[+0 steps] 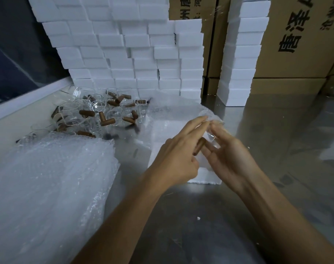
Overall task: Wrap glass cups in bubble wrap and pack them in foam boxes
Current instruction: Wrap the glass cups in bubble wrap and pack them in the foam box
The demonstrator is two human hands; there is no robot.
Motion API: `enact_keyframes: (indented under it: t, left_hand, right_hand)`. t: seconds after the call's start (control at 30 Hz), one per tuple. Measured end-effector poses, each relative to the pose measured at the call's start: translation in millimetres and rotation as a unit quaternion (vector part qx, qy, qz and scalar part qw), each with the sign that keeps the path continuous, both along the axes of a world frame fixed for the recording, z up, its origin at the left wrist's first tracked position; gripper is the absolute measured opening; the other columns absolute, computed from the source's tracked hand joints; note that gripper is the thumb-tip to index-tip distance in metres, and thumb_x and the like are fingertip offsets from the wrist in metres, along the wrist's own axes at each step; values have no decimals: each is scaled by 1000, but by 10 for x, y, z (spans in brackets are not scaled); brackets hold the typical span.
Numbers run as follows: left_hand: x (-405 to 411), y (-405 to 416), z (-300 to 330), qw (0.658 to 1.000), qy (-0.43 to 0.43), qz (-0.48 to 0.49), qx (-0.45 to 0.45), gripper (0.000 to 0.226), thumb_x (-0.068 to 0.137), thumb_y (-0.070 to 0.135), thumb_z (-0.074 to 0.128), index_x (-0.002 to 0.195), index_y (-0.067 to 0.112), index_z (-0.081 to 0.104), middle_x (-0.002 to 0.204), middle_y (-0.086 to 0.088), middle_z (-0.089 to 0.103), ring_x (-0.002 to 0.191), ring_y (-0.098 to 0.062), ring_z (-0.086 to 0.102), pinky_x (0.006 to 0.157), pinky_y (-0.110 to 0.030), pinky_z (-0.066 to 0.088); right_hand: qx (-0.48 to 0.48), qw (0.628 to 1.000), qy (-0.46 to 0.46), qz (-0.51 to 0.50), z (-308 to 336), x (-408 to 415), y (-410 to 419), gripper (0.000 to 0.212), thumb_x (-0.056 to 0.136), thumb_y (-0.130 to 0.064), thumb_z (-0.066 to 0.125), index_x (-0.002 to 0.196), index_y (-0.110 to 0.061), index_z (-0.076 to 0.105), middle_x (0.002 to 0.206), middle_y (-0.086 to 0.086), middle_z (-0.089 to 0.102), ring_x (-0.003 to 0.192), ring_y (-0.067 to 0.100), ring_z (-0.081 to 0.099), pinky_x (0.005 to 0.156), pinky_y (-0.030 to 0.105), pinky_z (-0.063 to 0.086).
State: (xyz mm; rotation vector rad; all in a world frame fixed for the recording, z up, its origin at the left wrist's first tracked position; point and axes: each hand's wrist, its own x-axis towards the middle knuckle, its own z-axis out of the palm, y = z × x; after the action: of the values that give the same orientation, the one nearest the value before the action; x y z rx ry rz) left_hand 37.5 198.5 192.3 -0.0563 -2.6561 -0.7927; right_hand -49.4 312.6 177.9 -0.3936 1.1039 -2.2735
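Cup mid-wrap above the open foam box

Glass cup (pixel 211 134) with a brown handle sits between my two hands, partly covered by a sheet of bubble wrap (pixel 210 114), held just above the foam box (pixel 204 177). My left hand (pixel 176 159) pinches the handle with curled fingers; my right hand (pixel 229 155) holds the cup's far side and the wrap. I judge the wrapping unfinished and the boxing not yet done. Many bare cups (pixel 97 111) wait on the counter (pixel 200 216) beside a bubble-wrap stack (pixel 48 178). Stacked foam boxes (pixel 124 54) stand behind, though I cannot tell whether they are filled.
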Motion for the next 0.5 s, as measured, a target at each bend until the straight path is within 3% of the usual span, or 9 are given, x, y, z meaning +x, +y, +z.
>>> enact_keyframes:
  t: [0.07, 0.2, 0.27, 0.33, 0.4, 0.47, 0.5]
  left_hand:
    - [0, 38, 1, 1000, 9, -7, -4, 96, 77, -8, 56, 156, 34, 21, 158, 31, 9, 125, -12, 52, 95, -41, 50]
    - [2, 66, 2, 1000, 27, -13, 2, 96, 76, -9, 54, 156, 32, 20, 158, 32, 7, 130, -8, 46, 96, -41, 49]
    - [4, 77, 1, 999, 36, -19, 7, 96, 76, -9, 55, 156, 31, 21, 158, 32, 8, 130, -5, 43, 99, -41, 48]
    - [5, 77, 11, 998, 43, -35, 22, 95, 75, -8, 56, 156, 31, 24, 157, 31, 13, 124, -3, 47, 95, -32, 50]
    - [8, 47, 32, 994, 46, -67, 79, 92, 75, -9, 58, 155, 29, 30, 157, 29, 21, 103, -5, 58, 79, -12, 47]
    - [5, -8, 48, 986, 54, -89, 133, 90, 74, -9, 60, 153, 26, 36, 156, 26, 28, 75, -9, 60, 66, -7, 42]
    - [3, -25, 44, 984, 56, -94, 137, 89, 74, -10, 60, 152, 25, 37, 156, 23, 29, 78, -15, 59, 65, -6, 41]
  right_hand:
    - [3, 1000, 18, -1, -14, 19, -18, 33, 103, -24, 53, 132, -13, 62, 132, -4, 66, 126, 15, 59, 113, 35, 39]
    - [-2, 998, 63, 23, -23, 66, -46, 34, 103, -20, 52, 135, -11, 60, 131, 1, 67, 123, 15, 62, 110, 33, 42]
    - [-8, 998, 61, 34, -18, 64, -45, 27, 102, -19, 54, 125, -13, 68, 126, -1, 69, 119, 16, 64, 105, 33, 48]
    - [-25, 997, 37, 54, -12, 52, -25, 20, 100, -21, 57, 108, -17, 75, 111, -5, 72, 108, 15, 69, 93, 31, 54]
    - [-38, 997, 22, 61, -14, 28, -1, 19, 99, -20, 58, 100, -17, 76, 99, -3, 72, 95, 18, 71, 80, 31, 57]
    - [-40, 997, 25, 59, -17, 12, 1, 20, 98, -15, 56, 98, -16, 76, 96, 0, 72, 91, 21, 72, 75, 32, 57]
    - [-35, 997, 38, 61, -20, 12, -6, 21, 98, -14, 56, 96, -15, 76, 95, 1, 72, 89, 20, 72, 74, 31, 57]
